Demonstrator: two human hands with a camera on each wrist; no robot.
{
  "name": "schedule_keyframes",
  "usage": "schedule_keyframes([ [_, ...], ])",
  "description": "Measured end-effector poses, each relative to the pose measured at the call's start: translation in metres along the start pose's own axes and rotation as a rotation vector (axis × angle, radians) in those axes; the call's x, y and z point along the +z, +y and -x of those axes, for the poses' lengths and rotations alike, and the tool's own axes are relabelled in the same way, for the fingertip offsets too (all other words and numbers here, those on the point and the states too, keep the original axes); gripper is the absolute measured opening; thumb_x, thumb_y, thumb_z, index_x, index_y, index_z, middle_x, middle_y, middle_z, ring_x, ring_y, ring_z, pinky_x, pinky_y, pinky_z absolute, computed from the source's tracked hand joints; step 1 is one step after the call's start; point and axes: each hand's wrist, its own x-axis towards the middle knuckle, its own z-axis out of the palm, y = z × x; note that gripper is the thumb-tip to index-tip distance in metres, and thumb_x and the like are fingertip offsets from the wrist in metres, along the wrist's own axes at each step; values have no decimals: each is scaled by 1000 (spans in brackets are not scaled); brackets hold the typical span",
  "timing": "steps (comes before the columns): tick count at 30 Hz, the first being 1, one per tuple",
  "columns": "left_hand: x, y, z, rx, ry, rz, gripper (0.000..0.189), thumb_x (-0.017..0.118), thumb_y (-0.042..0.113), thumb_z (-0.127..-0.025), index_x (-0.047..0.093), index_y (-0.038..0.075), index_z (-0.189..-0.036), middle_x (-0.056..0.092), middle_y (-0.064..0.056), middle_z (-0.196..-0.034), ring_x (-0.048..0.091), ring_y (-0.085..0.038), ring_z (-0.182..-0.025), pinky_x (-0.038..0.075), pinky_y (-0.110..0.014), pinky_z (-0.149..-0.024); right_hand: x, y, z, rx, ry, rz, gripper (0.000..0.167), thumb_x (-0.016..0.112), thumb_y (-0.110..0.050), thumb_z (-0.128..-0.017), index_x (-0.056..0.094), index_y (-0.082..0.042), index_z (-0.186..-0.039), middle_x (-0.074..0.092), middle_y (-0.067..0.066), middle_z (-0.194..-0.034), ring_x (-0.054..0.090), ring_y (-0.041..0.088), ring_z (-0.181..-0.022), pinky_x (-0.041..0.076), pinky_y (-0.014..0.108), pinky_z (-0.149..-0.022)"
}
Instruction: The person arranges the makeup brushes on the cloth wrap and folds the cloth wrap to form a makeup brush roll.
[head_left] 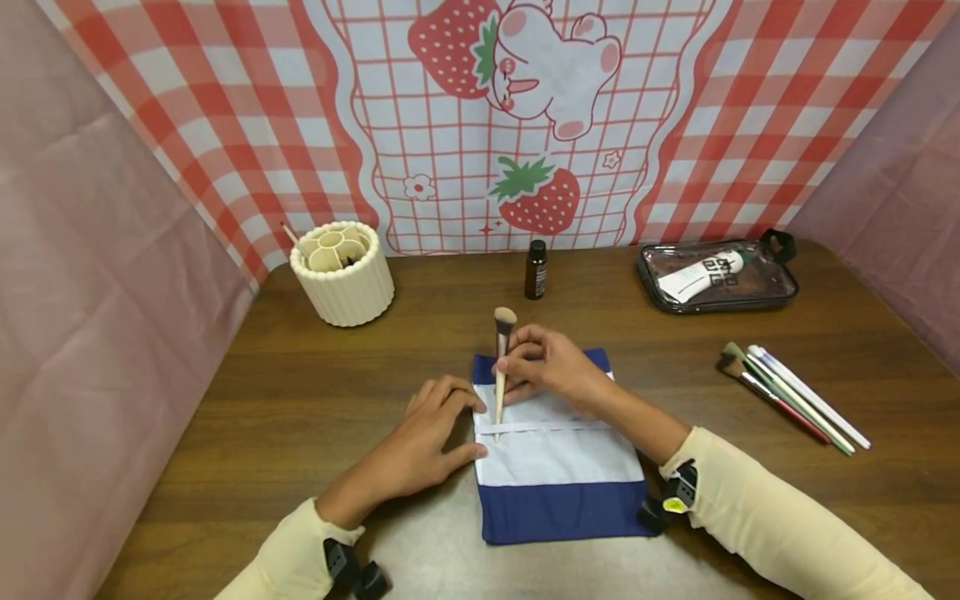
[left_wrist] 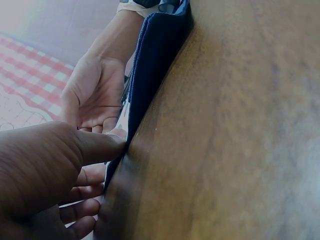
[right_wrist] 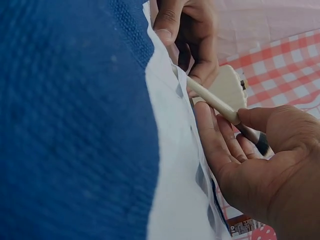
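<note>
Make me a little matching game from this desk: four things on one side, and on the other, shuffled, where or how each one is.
Column one:
1. Tan-tipped brush
2. Ribbed cup
3. Small bottle
4. Clear pouch

Column two:
A. Holds a white tube
B. Stands upright near the back, around mid-desk
C. Gripped in the right hand
D. Cream-coloured, on the left side

Right pairs: 1-C, 2-D, 3-B, 4-A.
</note>
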Motion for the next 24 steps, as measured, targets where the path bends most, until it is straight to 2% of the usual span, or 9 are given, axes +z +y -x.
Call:
schedule_keyframes([
  [10, 1, 0, 0, -3, 3, 3, 46, 81, 32, -86, 59, 12, -121, 48, -5, -130, 42, -25, -119, 34, -47, -102, 1, 5, 2, 18, -28, 4, 41, 66, -7, -97, 42, 3, -129, 64, 22, -108, 69, 35, -84, 57, 48, -79],
  [18, 1, -1, 0, -8, 1, 3, 46, 81, 32, -86, 59, 12, -121, 48, -4, -131, 42, -25, -120, 33, -48, -102, 0, 8, 1, 36, -38, -2, 64, 66, -6, -97, 27, -3, -148, 65, 26, -111, 69, 34, -84, 57, 46, -78],
  [24, 2, -1, 0, -12, -2, 2, 46, 80, 32, -87, 59, 13, -122, 47, -4, -131, 41, -25, -120, 33, -48, -103, 0, 9, 1, 43, -59, 10, 59, 66, -5, -97, 32, 0, -144, 65, 26, -109, 69, 35, -85, 57, 46, -79],
])
